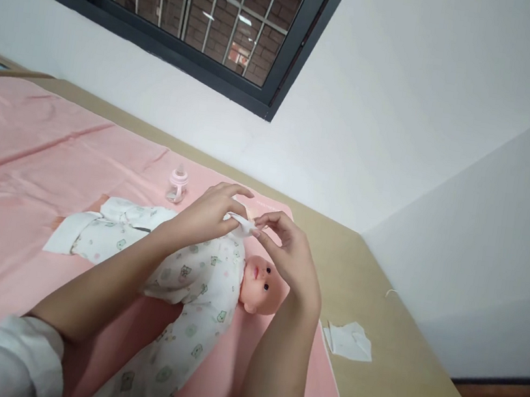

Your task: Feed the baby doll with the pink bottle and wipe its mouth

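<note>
A baby doll [261, 280] lies on its back, its head toward the right, dressed in white baby clothes [213, 283] with small green animal prints. One long sleeve stretches toward me, flat on the pink sheet. Above the doll's far shoulder, my left hand [214, 212] pinches a folded white cloth edge [242, 223], which looks like the cuff of the far sleeve. My right hand [287, 249] grips the same edge from the other side between thumb and fingers. My hands hide most of the doll's far arm.
A small baby bottle [177, 186] with a pink top stands beyond the doll on the pink sheet [14, 189]. To the right, a crumpled white cloth or tissue [349, 340] rests on the tan bed surface [397, 381]. A barred window [197, 11] is set in the white wall.
</note>
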### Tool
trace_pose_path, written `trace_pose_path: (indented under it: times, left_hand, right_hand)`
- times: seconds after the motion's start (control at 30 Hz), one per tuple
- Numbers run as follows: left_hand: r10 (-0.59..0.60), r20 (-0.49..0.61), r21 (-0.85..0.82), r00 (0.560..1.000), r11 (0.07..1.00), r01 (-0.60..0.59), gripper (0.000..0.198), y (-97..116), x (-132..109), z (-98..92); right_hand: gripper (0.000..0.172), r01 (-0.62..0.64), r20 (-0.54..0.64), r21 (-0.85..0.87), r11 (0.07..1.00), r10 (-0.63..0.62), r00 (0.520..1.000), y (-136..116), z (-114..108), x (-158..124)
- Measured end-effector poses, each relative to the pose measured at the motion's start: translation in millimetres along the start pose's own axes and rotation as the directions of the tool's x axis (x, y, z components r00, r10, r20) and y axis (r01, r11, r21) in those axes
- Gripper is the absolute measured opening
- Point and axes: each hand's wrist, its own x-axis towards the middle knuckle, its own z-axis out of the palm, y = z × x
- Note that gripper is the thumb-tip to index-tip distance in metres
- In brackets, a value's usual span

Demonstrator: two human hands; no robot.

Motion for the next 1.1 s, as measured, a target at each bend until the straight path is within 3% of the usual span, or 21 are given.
trace_pose_path:
  times: [0.17,0.33,0.47,0.6,0.73,0.9,1.1]
  left_hand:
    - [-0.085,-0.094,-0.011,0.992,0.996,0.084,0.036,-20.2,1.3,-20.4]
    - [-0.205,-0.242,-0.06,0.948,0.979,0.197,0.031,-52.1,-4.0,-50.0]
    - [-0.31,-0.353,-0.142,0.883,0.95,0.277,0.028,-82.4,-10.6,-68.2]
    - [-0.405,-0.456,-0.225,0.792,0.914,0.338,0.027,-112.2,-18.2,-79.9]
    - [-0.472,-0.473,-0.257,0.744,0.881,0.396,0.03,-130.1,-23.7,-86.4]
    - [-0.499,-0.454,-0.296,0.738,0.866,0.403,0.029,-137.8,-24.6,-86.2]
    - [-0.544,-0.415,-0.313,0.729,0.838,0.447,0.028,-146.7,-25.5,-84.0]
  right_hand:
    - [0.012,-0.047,-0.045,-0.005,0.999,0.047,0.998,15.4,-2.2,14.4]
    - [0.005,-0.178,-0.057,-0.217,0.96,0.169,0.984,46.6,-22.1,40.2]
    - [0.017,-0.251,-0.032,-0.36,0.899,0.257,0.966,66.3,-29.6,62.6]
    - [0.024,-0.308,-0.088,-0.41,0.859,0.299,0.95,76.2,-22.6,87.3]
    - [0.025,-0.3,-0.105,-0.457,0.837,0.285,0.953,78.5,-9.0,115.7]
    - [0.036,-0.336,-0.04,-0.453,0.826,0.357,0.933,87.0,3.5,145.8]
    - [0.051,-0.41,0.089,-0.471,0.781,0.504,0.859,126.0,1.1,153.1]
